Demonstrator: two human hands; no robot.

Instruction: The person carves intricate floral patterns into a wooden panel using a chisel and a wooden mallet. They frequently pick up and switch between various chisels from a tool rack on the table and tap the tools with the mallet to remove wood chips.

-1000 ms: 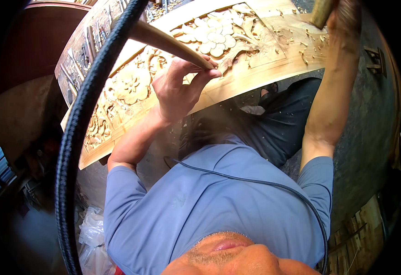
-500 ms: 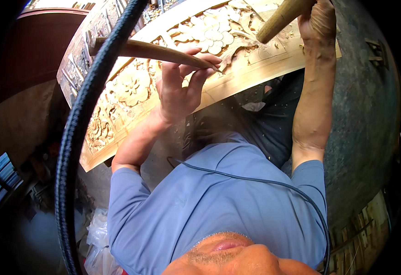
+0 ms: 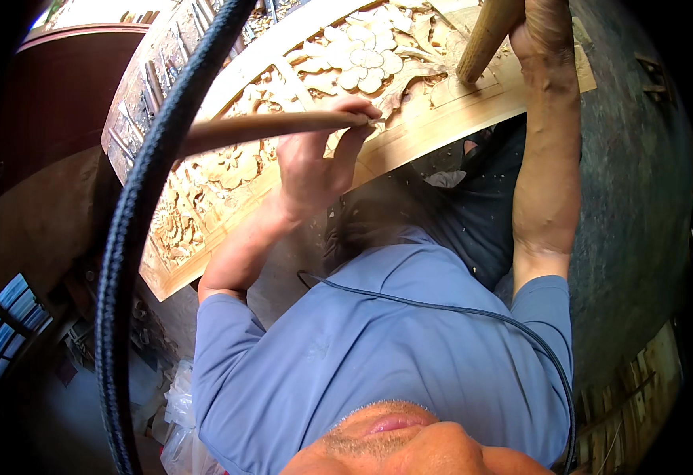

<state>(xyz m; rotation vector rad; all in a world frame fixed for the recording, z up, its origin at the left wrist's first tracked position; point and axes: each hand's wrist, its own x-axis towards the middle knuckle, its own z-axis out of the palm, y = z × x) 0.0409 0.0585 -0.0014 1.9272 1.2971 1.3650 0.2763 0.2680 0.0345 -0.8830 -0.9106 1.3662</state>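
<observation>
My left hand [image 3: 315,166] pinches a wood-handled carving chisel [image 3: 259,127] close to its tip, with the fingers wrapped round the far side. The tip meets the pale carved wooden panel [image 3: 449,115], beside a curled leaf. Its long handle points off to the left, and a black cord in front hides the end. At the upper right, my right hand [image 3: 543,36] grips a thick round wooden stick [image 3: 487,39], perhaps a mallet, whose lower end hangs over or on the panel's plain border; I cannot tell whether they touch. A carved flower [image 3: 366,59] stands in relief between them.
Several more carving tools [image 3: 154,83] lie on the bench beyond the panel at upper left, among wood chips. A thick braided black cord [image 3: 113,277] crosses the left side. A thinner cable [image 3: 418,304] runs over my shirt. Clear plastic bags [image 3: 180,419] sit at lower left.
The chisel's handle has swung lower at its left end, so it lies nearer level. The wooden stick has turned steeper and shifted slightly right. Both hands keep their grip.
</observation>
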